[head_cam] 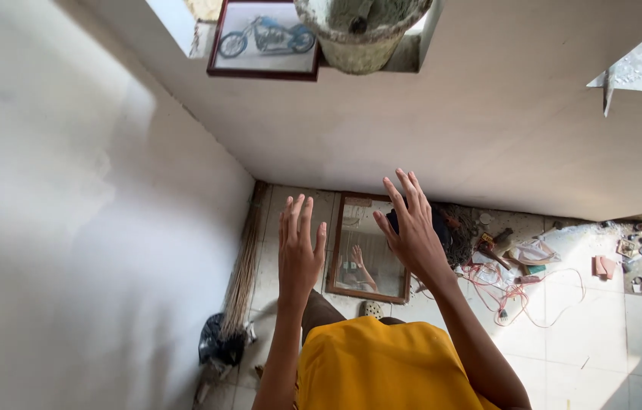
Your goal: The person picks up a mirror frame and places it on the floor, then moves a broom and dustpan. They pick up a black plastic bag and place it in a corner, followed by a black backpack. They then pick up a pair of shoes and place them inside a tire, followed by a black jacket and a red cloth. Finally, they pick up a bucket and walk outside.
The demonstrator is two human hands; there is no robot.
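From my feed I look straight down past a yellow shirt (374, 364) onto a tiled floor (640, 334). Both hands are raised, palms down, fingers spread wide, and neither holds anything. The left hand (298, 254) hangs at about nine o'clock of the wood-framed mirror (370, 247); the right hand (412, 228) sits over the mirror's upper right corner, at roughly one o'clock of the glass. I cannot tell whether either touches anything; they look to be in the air above it.

The mirror stands on the floor, leaning against the base of the white wall (488, 137), dead ahead between the two hands. I judge it stiff but fragile: thin glass in a narrow brown frame, moderately heavy for its size, with a slick face. The safe hold would be on the wooden side rails, one hand at three o'clock and one at nine, never on the glass.

At eight o'clock of the mirror a bundle of broom straws (245, 266) leans in the corner above a black bag (218, 345). At three o'clock lies a tangle of pink wire (518, 292) with small tools and scraps. Up on the ledge at twelve sit a framed motorcycle picture (264, 38) and a grimy bucket (363, 34).
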